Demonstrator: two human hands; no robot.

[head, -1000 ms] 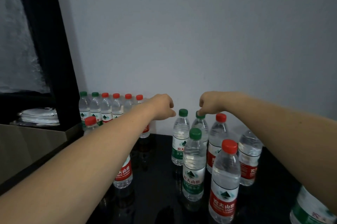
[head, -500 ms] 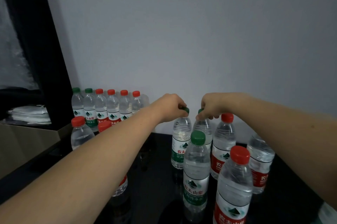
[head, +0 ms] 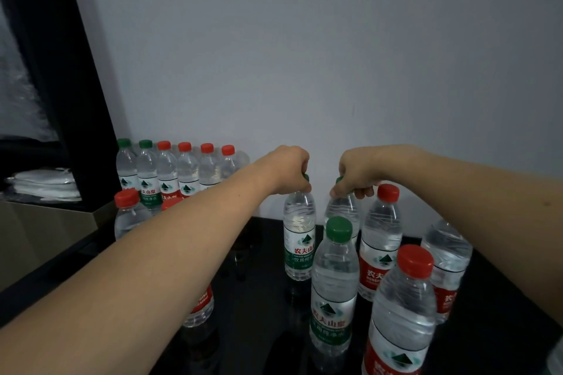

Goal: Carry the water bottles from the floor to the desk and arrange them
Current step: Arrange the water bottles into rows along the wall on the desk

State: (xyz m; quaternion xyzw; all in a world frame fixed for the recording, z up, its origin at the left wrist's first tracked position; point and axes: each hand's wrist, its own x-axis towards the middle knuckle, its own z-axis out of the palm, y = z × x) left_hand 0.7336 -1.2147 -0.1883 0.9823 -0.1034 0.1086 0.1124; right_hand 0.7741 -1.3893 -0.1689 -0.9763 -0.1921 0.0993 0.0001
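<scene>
Head view only. Left hand in the middle of the frame, fingers curled down over the green cap of a green-label bottle, gripping it by the top. Right hand just beside it to the right, fingers curled over the green cap of a second bottle, gripping that one by the top too. Both bottles upright on the black table, close together but with a small gap between them. Second bottle half hidden behind a green-cap bottle standing lower in the frame. Red-cap bottle just right of the right hand, upright. Nearest red-cap bottle at the lower right of the frame, big and close, cut off by the bottom edge. One more red-label bottle at the right, its top hidden behind the right forearm. Row of six bottles standing side by side against the wall at the middle left, two with green caps on the left end and four with red caps. Another red-cap bottle in front of that row, partly hidden by the left forearm, and one more red-label bottle showing under that arm. Black frame up the left edge, white folded stuff on a ledge beneath it.
</scene>
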